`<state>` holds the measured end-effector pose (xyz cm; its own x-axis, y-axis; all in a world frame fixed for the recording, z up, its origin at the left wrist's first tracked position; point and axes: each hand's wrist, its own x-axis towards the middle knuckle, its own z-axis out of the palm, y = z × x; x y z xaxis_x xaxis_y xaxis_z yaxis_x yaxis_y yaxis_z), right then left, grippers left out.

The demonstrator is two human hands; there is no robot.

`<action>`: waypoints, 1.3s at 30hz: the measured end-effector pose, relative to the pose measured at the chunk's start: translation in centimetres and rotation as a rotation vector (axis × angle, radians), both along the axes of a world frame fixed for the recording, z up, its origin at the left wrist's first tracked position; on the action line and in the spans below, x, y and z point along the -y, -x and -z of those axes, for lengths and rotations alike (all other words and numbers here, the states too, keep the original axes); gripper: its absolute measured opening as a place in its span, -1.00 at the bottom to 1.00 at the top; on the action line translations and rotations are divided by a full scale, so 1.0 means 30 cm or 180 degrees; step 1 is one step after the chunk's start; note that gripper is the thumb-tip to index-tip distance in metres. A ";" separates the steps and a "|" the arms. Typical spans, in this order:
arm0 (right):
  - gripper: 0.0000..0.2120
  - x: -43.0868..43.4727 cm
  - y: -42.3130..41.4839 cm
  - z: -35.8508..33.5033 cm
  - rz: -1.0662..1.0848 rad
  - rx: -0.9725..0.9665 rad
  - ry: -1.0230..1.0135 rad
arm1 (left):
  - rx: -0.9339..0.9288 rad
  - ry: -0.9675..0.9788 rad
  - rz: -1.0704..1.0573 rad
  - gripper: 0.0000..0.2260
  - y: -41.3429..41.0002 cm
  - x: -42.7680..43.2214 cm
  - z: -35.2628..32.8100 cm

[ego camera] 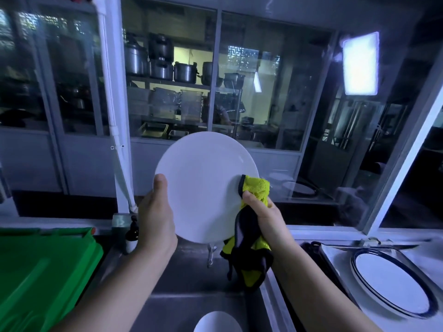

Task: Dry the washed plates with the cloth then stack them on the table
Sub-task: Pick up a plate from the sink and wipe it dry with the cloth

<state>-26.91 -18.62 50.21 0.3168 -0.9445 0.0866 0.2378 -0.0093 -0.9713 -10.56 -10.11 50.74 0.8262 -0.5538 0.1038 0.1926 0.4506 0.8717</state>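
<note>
A plain white plate (203, 185) is held upright above the sink, its face toward me. My left hand (157, 219) grips its left rim, thumb on the front. My right hand (262, 216) holds a yellow cloth with black trim (249, 257) bunched in its fist. The cloth's top end presses on the plate's right edge and the rest hangs down. A stack of blue-rimmed white plates (390, 283) lies on a metal tray (335, 264) at the right. Another white dish (217, 323) shows in the sink at the bottom edge.
A steel sink (187, 279) with a tap (211, 256) lies below the hands. A green plastic crate (40, 271) fills the lower left. A dark soap bottle (132, 232) stands behind the sink. Glass windows onto a kitchen with pots face me.
</note>
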 end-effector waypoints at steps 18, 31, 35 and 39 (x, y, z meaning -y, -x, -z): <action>-0.72 -0.085 -0.012 0.132 0.1915 -0.1728 0.5279 | -0.0825 -0.0173 0.0921 -0.87 0.052 -0.009 -0.044; -0.47 -0.107 0.023 0.184 0.0290 -0.0877 0.3829 | -0.0431 0.0189 0.0856 -0.81 -0.002 -0.034 0.006; -0.39 -0.056 0.020 0.091 0.0301 -0.1101 0.2920 | -0.0162 0.0297 0.1053 -0.76 0.012 -0.046 0.022; -0.32 -0.028 -0.047 0.036 0.0456 -0.2214 0.3766 | 0.0034 0.0440 0.1115 -0.83 0.064 -0.042 0.010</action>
